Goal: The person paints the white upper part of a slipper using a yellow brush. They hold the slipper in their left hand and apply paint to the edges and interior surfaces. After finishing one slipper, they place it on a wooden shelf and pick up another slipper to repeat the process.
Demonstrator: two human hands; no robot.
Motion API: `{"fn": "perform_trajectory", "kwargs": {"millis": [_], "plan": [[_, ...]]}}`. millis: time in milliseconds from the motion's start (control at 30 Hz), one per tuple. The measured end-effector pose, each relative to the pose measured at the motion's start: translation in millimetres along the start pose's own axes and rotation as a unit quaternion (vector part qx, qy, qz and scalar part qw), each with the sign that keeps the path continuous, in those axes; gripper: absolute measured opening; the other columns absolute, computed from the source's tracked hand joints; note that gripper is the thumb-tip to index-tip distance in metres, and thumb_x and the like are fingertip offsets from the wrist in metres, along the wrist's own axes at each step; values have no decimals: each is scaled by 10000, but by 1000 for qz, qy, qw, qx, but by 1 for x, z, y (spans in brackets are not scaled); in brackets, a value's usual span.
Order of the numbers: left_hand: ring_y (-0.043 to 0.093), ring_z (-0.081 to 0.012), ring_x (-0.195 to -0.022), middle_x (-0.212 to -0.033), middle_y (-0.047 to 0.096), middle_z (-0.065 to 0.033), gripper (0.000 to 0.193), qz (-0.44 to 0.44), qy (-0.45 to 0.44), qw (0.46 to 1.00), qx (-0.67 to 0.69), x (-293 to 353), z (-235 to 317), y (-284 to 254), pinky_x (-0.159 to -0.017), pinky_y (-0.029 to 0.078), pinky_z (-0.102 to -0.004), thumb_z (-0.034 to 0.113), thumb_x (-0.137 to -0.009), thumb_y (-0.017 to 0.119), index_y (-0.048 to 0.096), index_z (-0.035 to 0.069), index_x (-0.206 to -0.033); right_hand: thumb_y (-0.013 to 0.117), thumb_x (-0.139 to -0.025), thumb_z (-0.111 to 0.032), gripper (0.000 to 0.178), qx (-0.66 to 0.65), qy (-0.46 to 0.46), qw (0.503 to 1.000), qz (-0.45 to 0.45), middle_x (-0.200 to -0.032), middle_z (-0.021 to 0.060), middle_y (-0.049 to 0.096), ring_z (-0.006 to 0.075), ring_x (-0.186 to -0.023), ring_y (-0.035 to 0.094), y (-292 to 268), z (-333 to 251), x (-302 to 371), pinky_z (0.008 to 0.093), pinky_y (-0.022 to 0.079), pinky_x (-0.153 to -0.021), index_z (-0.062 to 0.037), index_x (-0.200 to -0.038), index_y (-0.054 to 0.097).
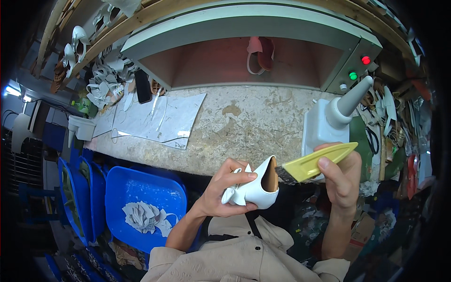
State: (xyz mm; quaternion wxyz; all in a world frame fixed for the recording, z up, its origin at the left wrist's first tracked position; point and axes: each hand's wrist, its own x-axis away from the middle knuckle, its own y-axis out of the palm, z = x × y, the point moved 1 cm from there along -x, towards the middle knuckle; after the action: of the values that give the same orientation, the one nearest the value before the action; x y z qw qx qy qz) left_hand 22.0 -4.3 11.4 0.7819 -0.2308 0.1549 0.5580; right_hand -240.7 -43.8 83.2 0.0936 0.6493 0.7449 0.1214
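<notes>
Above my lap, my left hand (229,187) is closed around a white shoe (263,196), its brown-lined opening turned to the right. White strap-like pieces stick out between my fingers. In my right hand (342,177) is a brush (319,162) with a flat yellow handle, gripped between thumb and fingers. Its dark bristles point left, right at the edge of the shoe's opening. I cannot tell whether they touch the lining.
A grey box-shaped heater (244,26) with lit red and green buttons stands at the back; a shoe (260,55) lies inside. A white spouted bottle (326,124) stands right. Left are a black phone (143,86), plastic-covered sheets (155,115), a blue basin (115,188) holding white pieces (143,217).
</notes>
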Motion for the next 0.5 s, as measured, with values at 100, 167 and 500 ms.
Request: {"fn": "perform_trajectory", "kwargs": {"millis": [100,167,500], "plan": [[557,-275,-1025,-1077,536,-113,711,-2,9,1000,4,-2,3,2,-846,450,-371,92,-640,904,589,94,-1278,683,-842,-21,234,0,-38,999,0,-884,124,699,124,-768,650,-3,0,10,238,511,-730,101,-1040,657],[559,-280,-1034,-1062,530,-107,702,-7,15,1000,-6,-3,5,2,-848,454,-374,98,-643,904,593,93,-1272,693,-832,-16,222,28,-40,999,-9,-877,119,696,120,-758,638,1,-1,14,245,506,-719,93,-1023,664],[564,-301,-1058,-1047,495,-106,686,38,18,999,10,3,1,7,-857,466,-394,115,-667,896,580,101,-1275,727,-736,83,238,180,-372,911,-9,-859,173,726,287,-720,687,20,44,41,342,545,-665,19,-962,692]]}}
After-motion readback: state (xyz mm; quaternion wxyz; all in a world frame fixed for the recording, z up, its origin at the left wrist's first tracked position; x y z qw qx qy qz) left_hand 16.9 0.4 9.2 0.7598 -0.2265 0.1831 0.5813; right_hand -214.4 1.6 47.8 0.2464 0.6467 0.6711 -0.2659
